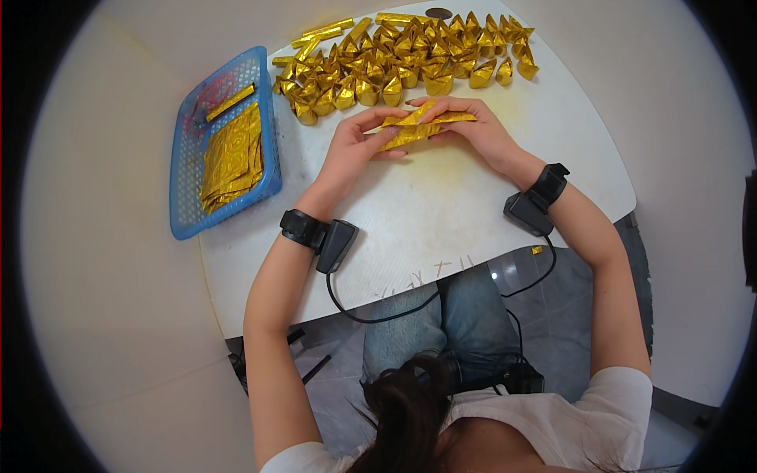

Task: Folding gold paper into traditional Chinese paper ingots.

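Between my two hands, above the middle of the white table [505, 213], is a partly folded piece of gold foil paper [412, 135], creased lengthwise. My left hand [361, 142] pinches its left end, thumb on the near side. At the other end my right hand [465, 126] grips it, fingers over the upper fold. Just beyond my hands stand many folded gold paper ingots [394, 67], boat-shaped with pointed tips, crowded together. Parts of the foil are covered by my fingers.
On the left a blue plastic basket [272, 158] holds a stack of flat gold foil sheets [231, 158] and a rolled gold strip [230, 102]. Several gold rolls [323, 31] lie at the far left edge. Black cables [378, 321] hang from the wrist-worn devices [337, 246].
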The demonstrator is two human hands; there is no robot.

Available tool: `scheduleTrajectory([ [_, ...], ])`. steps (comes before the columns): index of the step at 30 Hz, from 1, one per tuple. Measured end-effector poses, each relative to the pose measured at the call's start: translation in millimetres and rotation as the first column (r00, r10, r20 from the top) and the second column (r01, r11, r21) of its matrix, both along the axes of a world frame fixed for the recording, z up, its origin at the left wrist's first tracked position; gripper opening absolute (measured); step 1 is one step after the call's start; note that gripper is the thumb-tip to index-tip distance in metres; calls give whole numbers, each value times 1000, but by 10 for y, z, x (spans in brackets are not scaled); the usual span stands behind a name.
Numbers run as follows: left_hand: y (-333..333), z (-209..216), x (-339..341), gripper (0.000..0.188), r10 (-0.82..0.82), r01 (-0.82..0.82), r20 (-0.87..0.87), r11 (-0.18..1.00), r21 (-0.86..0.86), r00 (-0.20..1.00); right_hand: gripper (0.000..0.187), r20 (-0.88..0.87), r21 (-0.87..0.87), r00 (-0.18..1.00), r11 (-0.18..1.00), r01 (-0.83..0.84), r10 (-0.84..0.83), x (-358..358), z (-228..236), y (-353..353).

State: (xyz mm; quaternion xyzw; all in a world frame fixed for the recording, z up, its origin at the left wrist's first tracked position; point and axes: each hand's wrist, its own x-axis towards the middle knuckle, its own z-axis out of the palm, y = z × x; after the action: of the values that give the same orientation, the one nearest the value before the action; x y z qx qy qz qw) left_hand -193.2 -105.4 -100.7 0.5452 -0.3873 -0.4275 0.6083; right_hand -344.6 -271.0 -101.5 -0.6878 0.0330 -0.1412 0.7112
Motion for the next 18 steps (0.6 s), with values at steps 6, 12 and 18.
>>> scheduleTrajectory([
  [6,24,-32,41,25,56,-56,6,998,37,998,18,-19,3,1000,1000,-3,3,13,-28,-8],
  [12,41,-137,171,24,18,-35,-175,995,-92,984,18,5,11,1000,1000,10,-10,15,-72,-48],
  [18,30,-50,85,24,24,-27,-165,1000,-13,986,18,33,-93,999,996,2,1,26,-77,-48],
])
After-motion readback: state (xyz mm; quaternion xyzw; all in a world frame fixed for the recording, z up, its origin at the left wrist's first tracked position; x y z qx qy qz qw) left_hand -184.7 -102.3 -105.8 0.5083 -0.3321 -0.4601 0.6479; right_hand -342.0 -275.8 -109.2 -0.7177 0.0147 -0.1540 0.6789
